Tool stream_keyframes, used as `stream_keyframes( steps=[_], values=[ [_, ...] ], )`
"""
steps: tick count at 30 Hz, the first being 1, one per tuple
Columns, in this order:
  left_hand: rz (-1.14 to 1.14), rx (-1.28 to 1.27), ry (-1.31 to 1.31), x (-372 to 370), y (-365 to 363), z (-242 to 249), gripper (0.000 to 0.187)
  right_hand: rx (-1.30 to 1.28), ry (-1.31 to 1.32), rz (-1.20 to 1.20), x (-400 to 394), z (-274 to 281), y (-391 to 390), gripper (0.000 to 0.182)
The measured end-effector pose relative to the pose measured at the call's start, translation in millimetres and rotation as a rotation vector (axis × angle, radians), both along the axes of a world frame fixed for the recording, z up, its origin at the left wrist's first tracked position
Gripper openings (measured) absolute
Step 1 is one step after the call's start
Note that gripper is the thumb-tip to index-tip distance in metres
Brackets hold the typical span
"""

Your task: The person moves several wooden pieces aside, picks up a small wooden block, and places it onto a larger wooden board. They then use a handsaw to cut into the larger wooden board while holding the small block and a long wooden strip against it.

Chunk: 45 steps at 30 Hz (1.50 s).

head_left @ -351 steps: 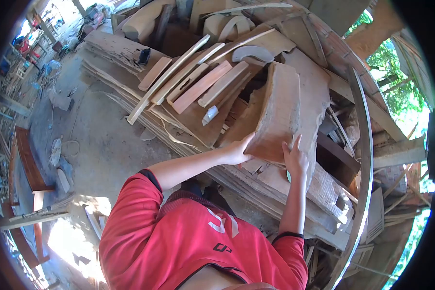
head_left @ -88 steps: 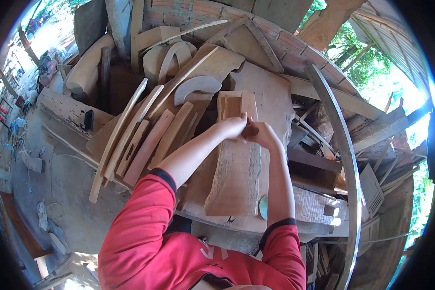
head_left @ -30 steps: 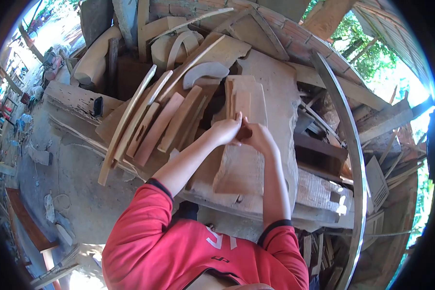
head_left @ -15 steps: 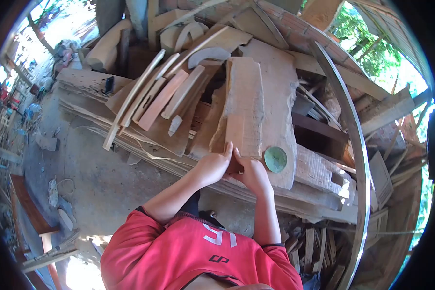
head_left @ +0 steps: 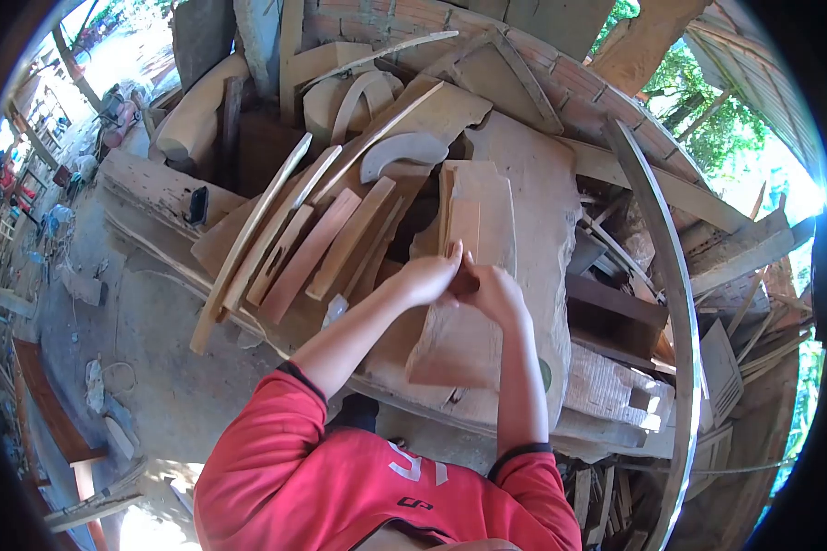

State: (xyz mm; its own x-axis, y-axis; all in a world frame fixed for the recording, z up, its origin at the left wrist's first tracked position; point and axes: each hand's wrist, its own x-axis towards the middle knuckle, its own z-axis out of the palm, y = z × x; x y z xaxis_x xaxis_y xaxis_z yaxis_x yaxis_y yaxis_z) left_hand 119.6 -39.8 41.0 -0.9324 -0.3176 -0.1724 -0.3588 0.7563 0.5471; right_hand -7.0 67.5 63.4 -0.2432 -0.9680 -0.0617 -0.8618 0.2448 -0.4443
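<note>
My left hand (head_left: 432,278) and my right hand (head_left: 496,292) are side by side on a pale thick wooden plank (head_left: 483,207), thumbs close together. Their fingers are curled under and pressed on something brown, mostly hidden between them; what it is I cannot make out. The plank lies lengthwise away from me on a wider wooden slab (head_left: 538,184), and its rough-edged near end (head_left: 455,358) shows below my hands. A green disc (head_left: 546,375) lies on the slab, partly covered by my right forearm.
Several loose wood strips (head_left: 314,253) lie left of the plank, below a curved wooden piece (head_left: 404,151). A small dark object (head_left: 197,206) rests on a beam at the left. A long curved board (head_left: 668,248) leans at the right. Scrap wood lies at lower right.
Both hands have moved together away from my body along the plank, uncovering its near end. The view has tilted up, and my right forearm now partly covers the green disc.
</note>
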Motion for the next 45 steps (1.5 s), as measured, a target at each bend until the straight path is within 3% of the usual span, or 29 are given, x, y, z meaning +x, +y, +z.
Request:
stream_keyframes(
  steps=[3, 4, 6, 7, 8, 9, 12, 13, 15, 17, 19, 22, 24, 27, 31, 36, 45],
  values=[
    [-0.008, -0.051, 0.127, -44.6, -67.6, -47.1, 0.095, -0.015, 0.002, 0.038, -43.9, -22.9, -60.0, 0.045],
    [0.040, 0.595, 0.090, -53.3, -89.6, -34.2, 0.095, -0.033, 0.001, 0.040, -58.8, -32.1, -80.0, 0.042],
    [0.120, 0.482, -0.040, -94.3, -137.6, -72.1, 0.102, -0.052, -0.094, 0.074, -90.9, -58.7, -120.6, 0.041],
    [0.078, 0.198, 0.000, -95.1, -138.0, -57.8, 0.105, -0.053, -0.095, 0.070, -95.5, -54.0, -133.1, 0.041],
    [0.035, -0.086, 0.040, -94.3, -137.7, -42.9, 0.107, -0.082, -0.075, 0.085, -98.6, -49.0, -142.7, 0.028],
    [0.019, -0.137, 0.050, -97.8, -144.1, -39.4, 0.110, -0.111, -0.054, 0.101, -97.2, -42.1, -146.2, 0.019],
    [0.075, -0.101, -0.060, -101.1, -141.4, -36.7, 0.109, -0.044, -0.064, 0.100, -87.8, -23.9, -140.4, 0.017],
    [-0.006, -0.166, -0.046, -95.1, -139.8, -41.3, 0.110, -0.046, -0.060, 0.104, -86.2, -27.9, -135.0, 0.017],
    [0.002, -0.113, 0.023, -77.4, -118.5, -48.3, 0.107, -0.101, -0.200, 0.175, -79.6, -39.4, -114.0, 0.017],
    [0.015, -0.041, 0.105, -50.9, -86.8, -47.1, 0.104, -0.093, -0.161, 0.161, -56.2, -33.2, -83.1, 0.017],
    [-0.009, -0.120, 0.033, -17.5, -41.6, -15.6, 0.105, -0.100, -0.144, 0.121, -29.6, -29.2, -47.9, 0.019],
    [-0.009, -0.084, 0.029, 21.2, 13.2, -10.6, 0.105, -0.114, -0.145, 0.101, 12.4, -21.3, 16.0, 0.031],
    [0.038, -0.108, -0.059, 46.0, 57.2, 6.3, 0.095, -0.080, -0.244, 0.062, 32.5, -23.5, 51.5, 0.058],
    [0.072, -0.056, -0.066, 78.0, 109.7, 10.5, 0.096, -0.004, -0.150, 0.021, 70.8, 1.3, 103.3, 0.062],
    [0.094, -0.097, -0.055, 105.2, 160.0, 10.9, 0.098, -0.006, -0.174, 0.057, 91.0, -7.2, 146.9, 0.071],
    [0.050, -0.201, 0.046, 112.1, 161.2, -1.0, 0.098, 0.020, -0.160, 0.053, 99.4, 0.9, 154.3, 0.071],
    [0.016, -0.001, -0.062, 67.4, 83.8, 9.5, 0.098, 0.079, -0.070, 0.030, 57.7, 8.5, 79.8, 0.071]
  ],
)
